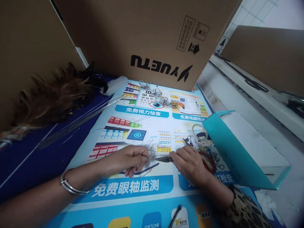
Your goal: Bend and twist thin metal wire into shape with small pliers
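My right hand (pixel 191 163) is wrapped round a pair of needle-nose pliers (pixel 165 159), whose dark jaws point left toward my other hand. My left hand (pixel 136 160) has its fingers curled in a pinch around a thin wire (pixel 152 146); loose ends fan out above the fingertips. The jaw tips lie a short way from the left fingers, and whether they touch any wire is too fine to make out. Beneath the left hand lies a dark, thin strip (pixel 148 168). Coiled wire rings, one of them red (pixel 209 162), rest just beyond my right wrist.
A large cardboard box (pixel 152 38) walls off the back. Tangled wire pieces (pixel 161 97) lie before it. Long straight wires (pixel 95 110) and brown feathers (pixel 52 98) are at left. An open teal box (pixel 237 152) stands at right. A dark tool handle (pixel 175 217) lies near the front.
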`<control>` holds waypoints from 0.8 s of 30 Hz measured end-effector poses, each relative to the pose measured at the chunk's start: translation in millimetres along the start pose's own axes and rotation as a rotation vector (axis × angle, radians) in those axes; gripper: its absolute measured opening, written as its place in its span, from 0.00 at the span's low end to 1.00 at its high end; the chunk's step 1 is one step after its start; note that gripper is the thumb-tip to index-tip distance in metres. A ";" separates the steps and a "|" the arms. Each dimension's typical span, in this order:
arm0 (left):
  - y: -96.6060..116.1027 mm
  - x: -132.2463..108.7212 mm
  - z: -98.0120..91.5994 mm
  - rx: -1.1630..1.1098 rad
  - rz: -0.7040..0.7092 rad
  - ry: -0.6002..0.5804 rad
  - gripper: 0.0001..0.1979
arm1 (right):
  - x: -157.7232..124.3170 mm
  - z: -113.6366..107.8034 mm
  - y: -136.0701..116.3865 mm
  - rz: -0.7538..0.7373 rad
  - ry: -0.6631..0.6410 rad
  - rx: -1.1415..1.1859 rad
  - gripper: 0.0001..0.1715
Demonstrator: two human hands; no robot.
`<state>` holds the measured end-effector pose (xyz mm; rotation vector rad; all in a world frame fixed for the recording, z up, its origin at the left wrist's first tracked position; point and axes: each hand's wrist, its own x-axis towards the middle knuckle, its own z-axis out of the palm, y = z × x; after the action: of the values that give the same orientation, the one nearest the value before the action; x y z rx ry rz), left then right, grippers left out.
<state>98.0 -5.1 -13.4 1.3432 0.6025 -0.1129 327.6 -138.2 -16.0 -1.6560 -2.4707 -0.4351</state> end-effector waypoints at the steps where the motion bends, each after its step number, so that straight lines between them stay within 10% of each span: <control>1: -0.5 0.2 -0.2 0.007 0.001 0.003 0.09 | 0.0 -0.4 0.2 0.002 -0.009 0.001 0.09; 24: -3.6 2.7 1.9 0.035 0.005 0.061 0.12 | 0.4 -11.7 6.8 -0.113 0.039 -0.077 0.09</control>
<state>99.4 -7.0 -17.6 1.3856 0.6510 -0.0785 333.2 -139.0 -3.7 -1.5240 -2.5579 -0.5782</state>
